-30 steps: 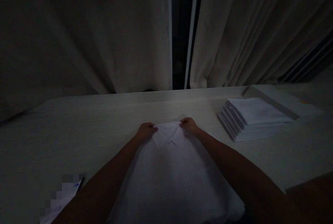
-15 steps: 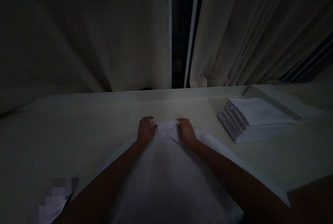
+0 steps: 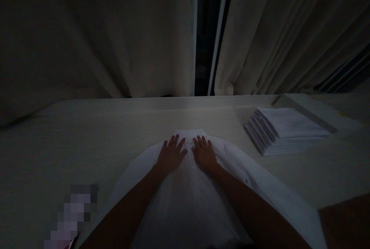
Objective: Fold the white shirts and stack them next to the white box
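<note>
A white collared shirt [image 3: 190,202] lies front side up on the pale table, its collar at the far end and its sleeves spread to both sides. My left hand [image 3: 172,154] rests flat on the left side of the collar area, fingers spread and pointing away from me. On the opposite side, my right hand [image 3: 204,154] lies flat with its fingers apart, close to the front buttons. Both palms touch the fabric, and neither hand grips it. My forearms cover parts of the shirt's sides.
A stack of folded white cloth items [image 3: 286,131] sits at the right, beside a raised pale board [image 3: 315,112]. Beige curtains [image 3: 150,41] hang behind the table [image 3: 115,125]. A pixelated object [image 3: 72,214] is at lower left. A brown surface [image 3: 347,218] shows at lower right.
Both hands have let go of the collar's sides and moved inward and slightly toward me, now flat on the shirt. The view has shifted slightly.
</note>
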Tool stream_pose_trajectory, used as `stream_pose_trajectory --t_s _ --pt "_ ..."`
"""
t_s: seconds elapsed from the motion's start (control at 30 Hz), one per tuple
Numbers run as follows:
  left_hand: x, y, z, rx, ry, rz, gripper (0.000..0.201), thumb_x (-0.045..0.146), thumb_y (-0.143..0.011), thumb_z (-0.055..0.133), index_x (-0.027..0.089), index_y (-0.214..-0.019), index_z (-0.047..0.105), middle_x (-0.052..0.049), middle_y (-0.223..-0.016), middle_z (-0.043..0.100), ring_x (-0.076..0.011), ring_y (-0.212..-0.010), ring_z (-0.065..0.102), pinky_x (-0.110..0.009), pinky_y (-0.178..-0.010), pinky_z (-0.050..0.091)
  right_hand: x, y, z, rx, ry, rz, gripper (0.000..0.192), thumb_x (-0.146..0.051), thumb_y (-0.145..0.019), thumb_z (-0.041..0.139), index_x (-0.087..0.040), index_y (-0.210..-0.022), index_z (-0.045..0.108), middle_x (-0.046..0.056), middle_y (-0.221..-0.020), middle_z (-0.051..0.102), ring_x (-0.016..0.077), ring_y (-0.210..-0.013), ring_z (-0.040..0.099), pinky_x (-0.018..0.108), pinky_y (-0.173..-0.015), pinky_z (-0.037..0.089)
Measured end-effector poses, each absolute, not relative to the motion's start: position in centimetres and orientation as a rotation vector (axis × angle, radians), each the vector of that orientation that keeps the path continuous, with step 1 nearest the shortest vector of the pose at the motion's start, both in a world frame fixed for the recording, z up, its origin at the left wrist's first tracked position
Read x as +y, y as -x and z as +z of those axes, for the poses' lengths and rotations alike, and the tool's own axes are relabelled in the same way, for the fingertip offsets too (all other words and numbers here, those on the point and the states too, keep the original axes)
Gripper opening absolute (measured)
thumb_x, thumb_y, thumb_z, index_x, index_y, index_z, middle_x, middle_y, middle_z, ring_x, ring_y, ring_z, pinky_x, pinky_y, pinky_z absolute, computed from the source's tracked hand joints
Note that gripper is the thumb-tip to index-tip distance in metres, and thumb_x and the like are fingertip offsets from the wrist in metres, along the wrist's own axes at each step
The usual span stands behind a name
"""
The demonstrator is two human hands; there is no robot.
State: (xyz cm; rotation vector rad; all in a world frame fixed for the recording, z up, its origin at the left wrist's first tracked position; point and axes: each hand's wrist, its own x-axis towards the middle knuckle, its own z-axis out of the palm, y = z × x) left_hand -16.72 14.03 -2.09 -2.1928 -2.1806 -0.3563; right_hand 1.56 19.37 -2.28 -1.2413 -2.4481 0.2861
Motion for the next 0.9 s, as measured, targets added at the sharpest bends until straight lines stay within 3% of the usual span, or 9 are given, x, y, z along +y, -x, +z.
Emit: stream_pose_trajectory --t_s 0.17,0.23,0.33,0.4,0.47,0.73,0.9 --pt "14.1 16.7 -0.9 -2.157 2.192 -0.411 0.058 0.048 -0.093 0.035 0.023 -0.145 0.036 -0.012 -0.156 0.027 -0.0287 -0.144 0.02 -0.052 -0.114 0.017 19.8 -1.6 -1.9 -2.39 1.284 0.281 0.047 -0.035 -0.1 0.033 -0.021 -0.144 0.039 0.009 -0.152 0.034 0.0238 -0.143 0.021 0.048 -0.114 0.013" --pt "13.5 15.8 0.1 -2.14 2.132 -0.498 0.055 0.043 -0.093 0.037 0.016 -0.14 0.044 -0.015 -0.15 0.037 -0.0298 -0.141 0.029 -0.049 -0.112 0.021 20.1 -1.8 -2.0 -2.305 1.283 0.269 0.045 -0.031 -0.099 0.032 -0.017 -0.141 0.042 0.011 -0.149 0.04 0.0227 -0.14 0.027 0.045 -0.113 0.016" --pt "11.9 13.4 1.5 -2.138 2.128 -0.589 0.041 0.038 -0.094 0.035 0.017 -0.113 0.065 -0.016 -0.121 0.062 -0.0279 -0.119 0.051 -0.043 -0.101 0.035 20.4 -2.3 -1.9 -2.158 1.291 0.262 0.04 -0.023 -0.098 0.03 -0.013 -0.128 0.055 0.013 -0.132 0.055 0.0224 -0.127 0.042 0.04 -0.107 0.027" --pt "10.9 11.8 1.7 -2.184 2.151 -0.605 0.039 0.038 -0.093 0.035 0.019 -0.096 0.069 -0.014 -0.1 0.067 -0.0261 -0.101 0.058 -0.041 -0.091 0.041 20.4 -2.5 -1.7 -2.145 1.326 0.254 0.035 -0.021 -0.096 0.033 -0.014 -0.113 0.063 0.013 -0.115 0.061 0.0235 -0.113 0.048 0.038 -0.1 0.033" --pt "10.2 10.6 1.1 -2.252 2.111 -0.64 0.039 0.042 -0.092 0.039 0.019 -0.097 0.07 -0.013 -0.094 0.066 -0.0258 -0.094 0.059 -0.041 -0.087 0.043 20.2 -2.5 -1.4 -2.204 1.364 0.228 0.029 -0.022 -0.094 0.039 -0.015 -0.105 0.066 0.013 -0.105 0.062 0.0246 -0.105 0.049 0.038 -0.094 0.035" --pt "10.2 10.6 -1.4 -2.386 1.948 -0.766 0.036 0.039 -0.092 0.039 0.026 -0.102 0.071 -0.01 -0.093 0.064 -0.0244 -0.091 0.057 -0.04 -0.082 0.043 19.5 -2.1 -0.9 -2.373 1.271 0.134 0.027 -0.033 -0.094 0.048 -0.023 -0.106 0.069 0.01 -0.099 0.059 0.0251 -0.101 0.046 0.037 -0.087 0.034" --pt "9.4 10.7 -0.8 -2.337 1.942 -0.663 0.041 0.041 -0.091 0.04 0.028 -0.124 0.061 -0.013 -0.124 0.057 -0.0318 -0.11 0.051 -0.048 -0.09 0.038 19.6 -2.1 -1.1 -2.366 1.281 0.114 0.028 -0.034 -0.095 0.047 -0.024 -0.108 0.07 0.009 -0.099 0.058 0.0246 -0.1 0.045 0.037 -0.086 0.034"
